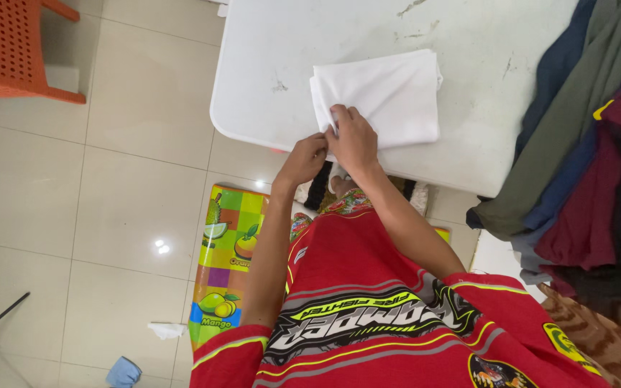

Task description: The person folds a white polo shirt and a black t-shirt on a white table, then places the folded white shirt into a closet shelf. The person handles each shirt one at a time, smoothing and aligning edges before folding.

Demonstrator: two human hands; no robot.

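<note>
Both hands pinch the near edge of the folded white cloth (386, 97) on the white table (267, 65), left hand (303, 159) at 7 o'clock of the right hand (353, 136), clothes pile (583, 158) at 3 o'clock.

My own person, as seen from above: one short-sleeved jersey (368, 287), bright red, of smooth sporty fabric. Across the chest runs a black band with grey and white edging, bearing large pale block lettering and a smaller line of yellow-green lettering above it. Thin yellow-green piping curves over each sleeve hem, with grey stripes sweeping beside it. A round yellow-and-green badge sits on one sleeve, and a darker multicoloured emblem sits low on the front. Both my arms are bare from the sleeve down, with no watch, ring or bracelet visible. My left hand (303, 159) and my right hand (353, 138) are ungloved. A strip of patterned red-and-green cloth shows beyond the jersey's lower edge.
</note>
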